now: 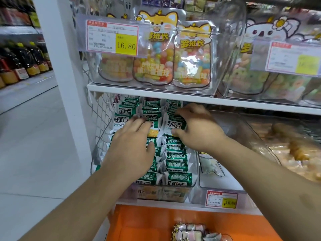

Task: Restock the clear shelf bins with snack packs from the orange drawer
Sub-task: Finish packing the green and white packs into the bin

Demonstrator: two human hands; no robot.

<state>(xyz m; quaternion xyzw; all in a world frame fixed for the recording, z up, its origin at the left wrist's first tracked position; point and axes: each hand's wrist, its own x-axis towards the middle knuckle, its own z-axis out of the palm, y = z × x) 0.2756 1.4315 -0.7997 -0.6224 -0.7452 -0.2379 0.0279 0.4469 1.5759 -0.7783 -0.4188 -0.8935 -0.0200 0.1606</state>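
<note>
Left hand (133, 145): fingers straight, flat on green snack packs (177, 165) in clear shelf bin (194, 181). Right hand (196, 126): pinches one green pack (175, 123) at bin rear. Orange drawer (147, 223) below, open, pastel packs (189, 231) inside.

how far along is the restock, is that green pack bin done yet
Nearly done for that bin: the green packs fill the clear bin in rows front to back. In hand: the left hand rests on the middle rows while the right hand grips a pack near the back. Left: the neighbouring bin holds just one pack, and a few pastel packs remain in the orange drawer.
</note>
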